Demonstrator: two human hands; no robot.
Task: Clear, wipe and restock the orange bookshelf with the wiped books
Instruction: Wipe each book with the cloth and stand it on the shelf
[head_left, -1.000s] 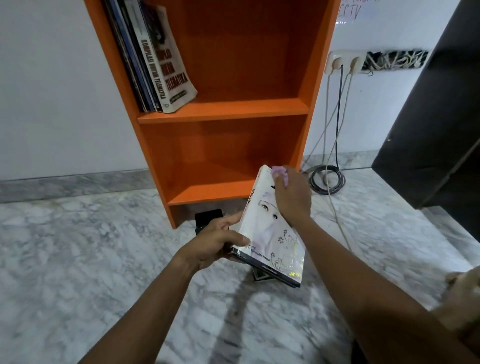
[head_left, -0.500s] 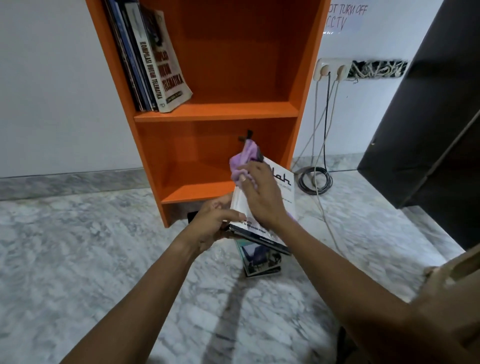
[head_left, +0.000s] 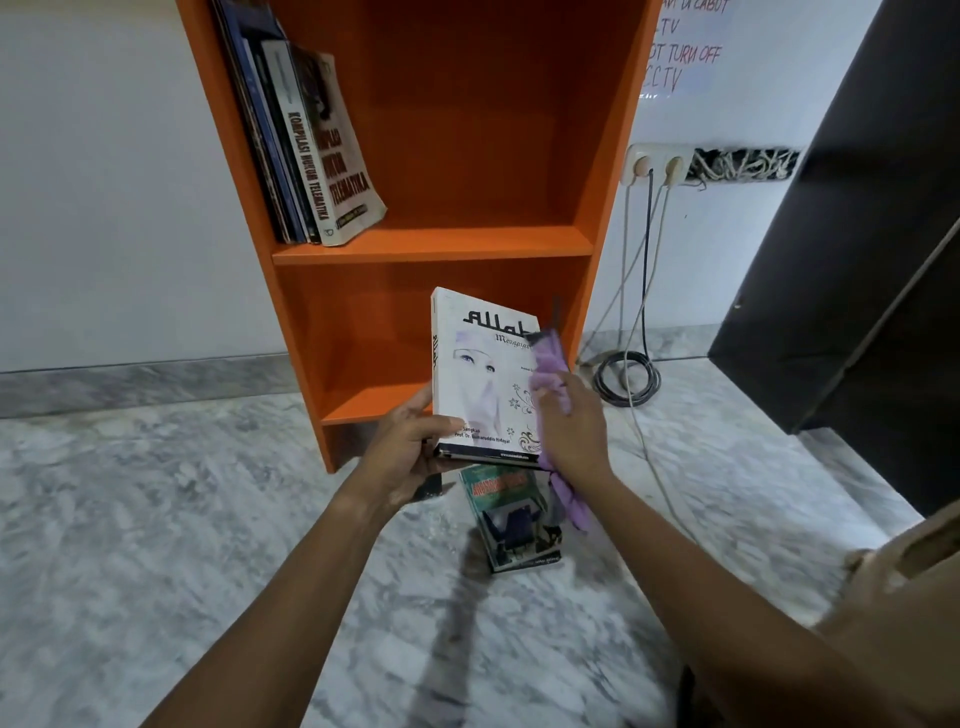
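My left hand (head_left: 410, 447) grips the lower left corner of a white book (head_left: 478, 379), held upright in front of the orange bookshelf (head_left: 431, 244). My right hand (head_left: 571, 431) presses a purple cloth (head_left: 548, 364) against the book's right cover edge; the cloth's tail hangs below the hand. A green book (head_left: 511, 514) lies flat on the marble floor under the hands. Several books (head_left: 306, 150) lean against the left wall of the upper shelf. The lower shelf compartment holds nothing that I can see.
A coiled black cable (head_left: 626, 374) lies on the floor right of the shelf, with cords running up to a wall socket (head_left: 657, 166). A dark cabinet (head_left: 857, 249) stands at the right. A small black object (head_left: 431, 486) sits by the shelf's base.
The white book has been tilted up so its front cover faces me. My right hand with the cloth slid from the book's top edge to its right side.
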